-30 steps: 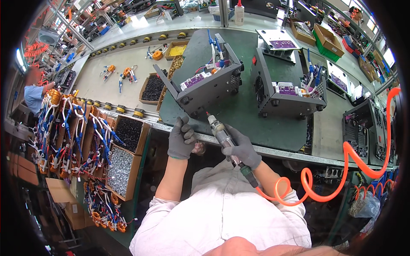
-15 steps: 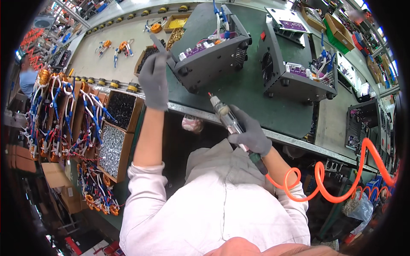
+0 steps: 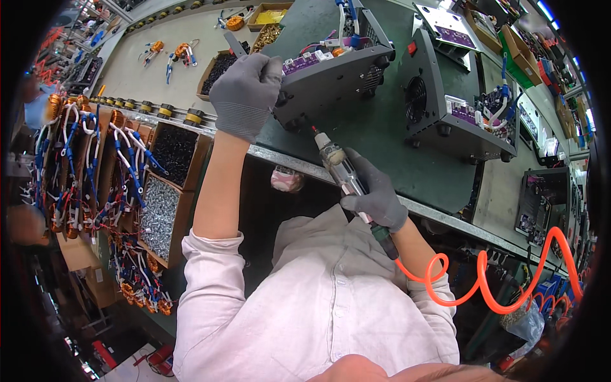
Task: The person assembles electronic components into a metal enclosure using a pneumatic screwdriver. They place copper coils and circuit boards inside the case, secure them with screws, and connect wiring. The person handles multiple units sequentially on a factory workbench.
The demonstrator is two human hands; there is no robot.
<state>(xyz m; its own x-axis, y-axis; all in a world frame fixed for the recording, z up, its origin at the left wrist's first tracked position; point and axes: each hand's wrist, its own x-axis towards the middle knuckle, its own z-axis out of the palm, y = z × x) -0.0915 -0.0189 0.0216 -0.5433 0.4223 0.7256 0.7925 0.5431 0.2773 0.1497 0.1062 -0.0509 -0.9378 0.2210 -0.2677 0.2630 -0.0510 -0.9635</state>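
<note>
My right hand [image 3: 380, 198], in a grey glove, is wrapped round a pneumatic screwdriver [image 3: 340, 167] with a coiled orange air hose [image 3: 480, 280]. Its tip points at the lower edge of a dark grey metal case [image 3: 331, 89], close to a small dark part there; whether they touch I cannot tell. My gloved left hand [image 3: 247, 94] is closed at the left corner of this case, its fingertips hidden. The case stands tilted, with purple circuit boards [image 3: 305, 62] and blue-tipped white cables inside.
A second grey case [image 3: 461, 130] with a fan stands to the right on the green bench top [image 3: 394, 165]. At left are boxes of black parts [image 3: 173, 149] and silver screws [image 3: 160, 213], beside hanging coil-and-cable bundles [image 3: 83, 159]. Brass-coloured parts [image 3: 266, 37] lie in a box beyond my left hand.
My left hand has moved right and closed at the corner of the case. The screwdriver tip has come nearer to the case's lower edge. Both cases appear further right in view.
</note>
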